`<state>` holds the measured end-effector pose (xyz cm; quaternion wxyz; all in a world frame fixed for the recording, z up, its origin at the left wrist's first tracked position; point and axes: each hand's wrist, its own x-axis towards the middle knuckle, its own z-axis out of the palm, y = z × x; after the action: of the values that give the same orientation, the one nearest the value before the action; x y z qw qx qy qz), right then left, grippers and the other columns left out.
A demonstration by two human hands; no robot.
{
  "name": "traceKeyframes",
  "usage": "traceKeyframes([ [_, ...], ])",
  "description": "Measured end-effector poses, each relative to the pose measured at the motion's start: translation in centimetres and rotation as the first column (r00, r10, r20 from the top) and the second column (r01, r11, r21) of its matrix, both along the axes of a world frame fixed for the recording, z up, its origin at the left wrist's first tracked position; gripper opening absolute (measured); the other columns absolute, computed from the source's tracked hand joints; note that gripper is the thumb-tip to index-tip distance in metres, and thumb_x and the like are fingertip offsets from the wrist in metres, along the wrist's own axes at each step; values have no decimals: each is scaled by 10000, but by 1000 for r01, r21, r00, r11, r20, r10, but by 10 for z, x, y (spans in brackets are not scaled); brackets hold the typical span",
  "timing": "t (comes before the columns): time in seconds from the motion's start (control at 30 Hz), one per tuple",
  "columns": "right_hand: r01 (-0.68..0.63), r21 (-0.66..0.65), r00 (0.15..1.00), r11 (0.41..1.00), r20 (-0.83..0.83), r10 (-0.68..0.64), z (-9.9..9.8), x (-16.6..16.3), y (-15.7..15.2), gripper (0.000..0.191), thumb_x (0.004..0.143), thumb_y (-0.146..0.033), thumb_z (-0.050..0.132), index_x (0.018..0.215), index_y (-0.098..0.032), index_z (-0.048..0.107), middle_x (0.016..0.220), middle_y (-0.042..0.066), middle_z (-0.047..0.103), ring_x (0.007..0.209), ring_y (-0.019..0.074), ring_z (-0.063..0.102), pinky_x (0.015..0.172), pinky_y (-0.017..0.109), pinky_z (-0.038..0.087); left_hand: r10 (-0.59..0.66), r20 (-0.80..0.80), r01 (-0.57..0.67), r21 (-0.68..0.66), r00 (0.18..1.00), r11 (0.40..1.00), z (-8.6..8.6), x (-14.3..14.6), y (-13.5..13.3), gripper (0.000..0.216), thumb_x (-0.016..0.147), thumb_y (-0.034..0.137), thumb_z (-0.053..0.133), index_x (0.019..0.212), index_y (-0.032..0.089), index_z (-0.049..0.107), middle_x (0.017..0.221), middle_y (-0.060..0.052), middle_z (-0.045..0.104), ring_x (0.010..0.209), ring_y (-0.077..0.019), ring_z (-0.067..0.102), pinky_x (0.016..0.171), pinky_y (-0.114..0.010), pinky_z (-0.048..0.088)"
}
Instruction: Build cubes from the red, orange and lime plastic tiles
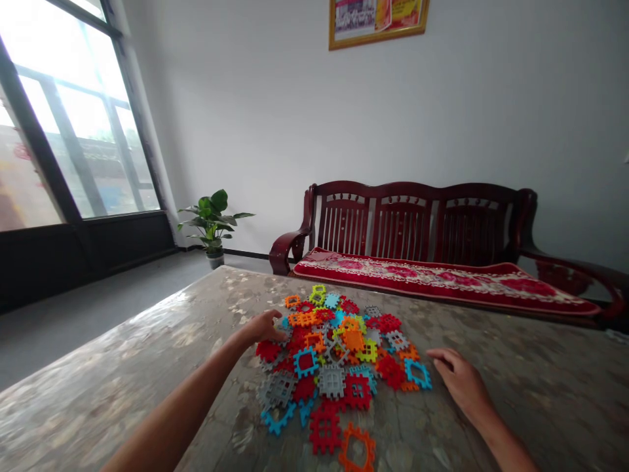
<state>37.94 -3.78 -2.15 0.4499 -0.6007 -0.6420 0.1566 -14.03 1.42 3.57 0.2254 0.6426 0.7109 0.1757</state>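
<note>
A heap of flat plastic interlocking tiles [339, 357] in red, orange, blue, grey and green lies on the patterned table [147, 367]. My left hand [265, 326] reaches to the heap's left edge, its fingers curled down onto a grey tile [284, 328] there. My right hand [459, 380] rests flat on the table just right of the heap, fingers stretched out towards a blue tile [419, 373], holding nothing. An orange tile [358, 450] and a red tile [324, 429] lie nearest me.
A dark red wooden bench [417, 229] with a red floral cushion [442, 278] stands behind the table. A potted plant [212, 226] sits on the floor by a large window [63, 131]. A framed picture [376, 19] hangs on the wall.
</note>
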Motion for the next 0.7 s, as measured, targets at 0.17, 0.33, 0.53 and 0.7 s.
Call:
traceKeyframes([
  [0.17,24,-7,1000,1000,-10,-24,1,0,-1,348,708,-432,488,837,-231,741,946,72,739,938,255,675,889,388,513,50,106,-49,-20,993,999,-9,-2,3,712,489,489,782,1103,160,639,684,16,628,674,-196,611,591,-266,442],
  [0.33,28,0,999,1000,-23,-28,6,-3,-4,348,702,-428,492,841,-233,743,960,74,744,949,258,677,879,385,519,96,190,-97,-7,977,995,-11,3,4,601,484,423,774,1011,157,660,534,71,521,557,-154,535,510,-246,364],
  [0.53,15,-13,1000,1000,-11,-15,7,-2,-5,348,705,-430,492,840,-231,743,960,75,744,949,265,676,885,394,514,54,311,-80,71,949,994,-4,23,1,406,486,341,767,843,164,690,564,61,562,575,-134,536,529,-235,384],
  [0.7,15,-17,1000,1000,-17,-15,7,-2,-4,348,702,-429,493,839,-229,742,948,74,743,945,265,678,877,393,517,64,376,-140,176,924,974,8,39,-2,396,487,357,800,814,161,694,554,60,548,567,-132,536,514,-229,382],
])
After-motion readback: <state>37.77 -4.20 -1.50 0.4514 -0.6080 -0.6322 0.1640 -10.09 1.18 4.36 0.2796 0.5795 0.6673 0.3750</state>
